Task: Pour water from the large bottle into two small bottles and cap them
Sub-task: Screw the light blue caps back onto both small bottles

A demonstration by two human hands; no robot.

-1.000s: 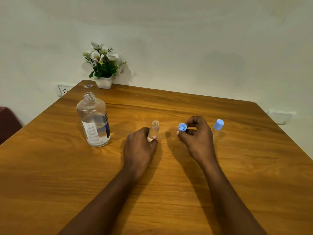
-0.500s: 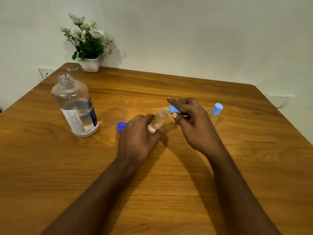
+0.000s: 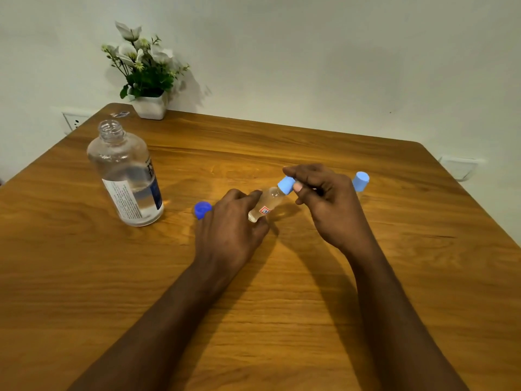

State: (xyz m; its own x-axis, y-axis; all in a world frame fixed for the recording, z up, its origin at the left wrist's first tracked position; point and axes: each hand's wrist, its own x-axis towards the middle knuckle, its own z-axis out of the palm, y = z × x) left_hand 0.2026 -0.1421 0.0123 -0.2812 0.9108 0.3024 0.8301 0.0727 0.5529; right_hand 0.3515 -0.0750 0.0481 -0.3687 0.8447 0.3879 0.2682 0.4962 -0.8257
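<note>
Wooden table (image 3: 366, 277) against pale wall (image 3: 310, 52), potted flowers (image 3: 145, 77), wall sockets (image 3: 74, 121).

Light-blue cap (image 3: 286, 186); dark-blue cap (image 3: 202, 209); wood-grain table (image 3: 84, 277).

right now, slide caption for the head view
Left hand holds a tilted small bottle; right hand pinches a light blue cap at its mouth.

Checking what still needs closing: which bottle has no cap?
The large bottle at the left, neck bare. The held small bottle has its light blue cap on; the far small bottle is capped too.
</note>
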